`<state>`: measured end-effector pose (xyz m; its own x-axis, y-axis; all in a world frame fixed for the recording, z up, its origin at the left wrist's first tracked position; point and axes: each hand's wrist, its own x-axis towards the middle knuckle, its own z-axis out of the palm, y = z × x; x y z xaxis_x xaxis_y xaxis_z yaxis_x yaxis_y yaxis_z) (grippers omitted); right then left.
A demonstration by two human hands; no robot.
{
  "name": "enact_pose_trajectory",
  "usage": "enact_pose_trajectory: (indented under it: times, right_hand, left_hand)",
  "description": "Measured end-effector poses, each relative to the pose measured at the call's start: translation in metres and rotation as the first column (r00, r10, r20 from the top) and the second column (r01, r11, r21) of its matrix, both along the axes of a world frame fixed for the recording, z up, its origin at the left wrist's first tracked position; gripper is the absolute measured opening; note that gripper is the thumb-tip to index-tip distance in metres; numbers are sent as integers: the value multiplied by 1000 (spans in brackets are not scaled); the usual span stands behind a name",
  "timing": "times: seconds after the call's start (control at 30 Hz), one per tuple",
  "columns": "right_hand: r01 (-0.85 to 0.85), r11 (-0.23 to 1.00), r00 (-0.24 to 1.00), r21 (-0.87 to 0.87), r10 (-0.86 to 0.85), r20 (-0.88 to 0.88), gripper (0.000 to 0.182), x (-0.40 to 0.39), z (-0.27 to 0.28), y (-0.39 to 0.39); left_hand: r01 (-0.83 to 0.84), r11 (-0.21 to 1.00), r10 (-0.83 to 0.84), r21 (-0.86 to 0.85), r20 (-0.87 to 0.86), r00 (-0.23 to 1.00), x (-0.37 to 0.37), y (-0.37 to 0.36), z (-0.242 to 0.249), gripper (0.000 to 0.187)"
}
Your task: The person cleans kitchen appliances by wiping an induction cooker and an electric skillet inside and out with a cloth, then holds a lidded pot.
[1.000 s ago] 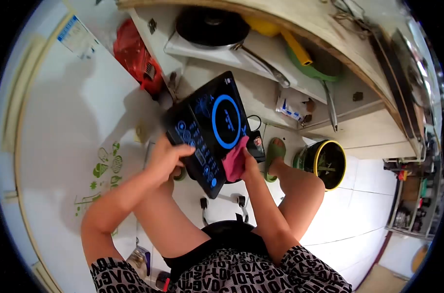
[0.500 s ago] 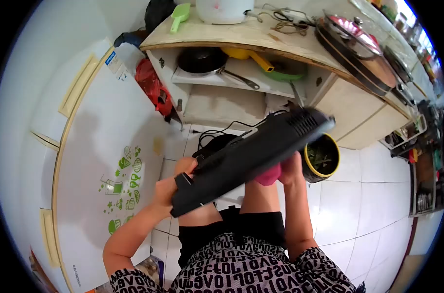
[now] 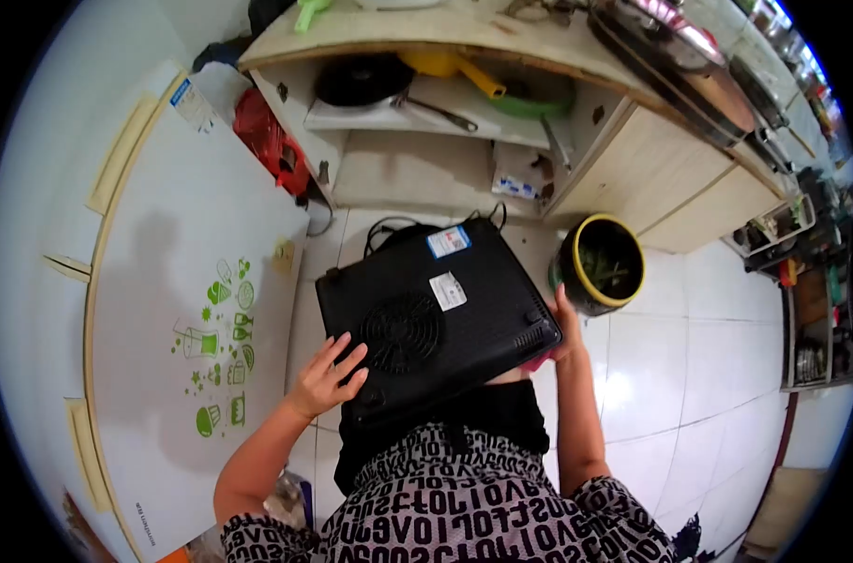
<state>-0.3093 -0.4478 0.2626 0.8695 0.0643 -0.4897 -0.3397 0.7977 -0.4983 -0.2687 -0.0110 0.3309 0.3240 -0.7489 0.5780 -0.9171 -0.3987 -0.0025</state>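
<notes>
A black induction cooker (image 3: 483, 300) is held over my lap with its underside up, showing a round fan grille, small feet and two stickers. My left hand (image 3: 325, 377) lies on the left part of this underside near the grille, fingers spread. At the right edge, my right hand (image 3: 567, 328) grips the cooker, its thumb along the side and its other fingers hidden below. A bit of pink cloth (image 3: 536, 362) shows under that edge beside the right palm. Behind the cooker, a black cord (image 3: 389, 225) lies on the floor.
A yellow-rimmed bin (image 3: 606, 298) with green scraps stands right of the cooker. Ahead is a cabinet (image 3: 417, 174) with a black frying pan (image 3: 362, 83) and a green pan (image 3: 534, 98) on its shelf. A white refrigerator (image 3: 154, 328) stands close on my left.
The cooker has turned from a steep tilt to lying underside up toward me. My left hand has moved from its lower left end onto its underside. The view has shifted slightly.
</notes>
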Motion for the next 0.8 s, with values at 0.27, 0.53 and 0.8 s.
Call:
enact_pose_trajectory:
  times: [0.27,0.53,0.8]
  right_hand:
    - [346,821,932,-454,-355,69,44,-71,49,-60]
    - [352,703,918,-618,-129,376,22,-66,165,25]
    - [431,-454,653,-779,754,-78,43,20,81,154]
  left_hand:
    - [-77,990,82,115,-38,996,-27,7,-9,30]
    - [-59,996,86,72,-448,890,-23,4,74,33]
    - [-704,618,780,350,-166,603,70,-76,25,40]
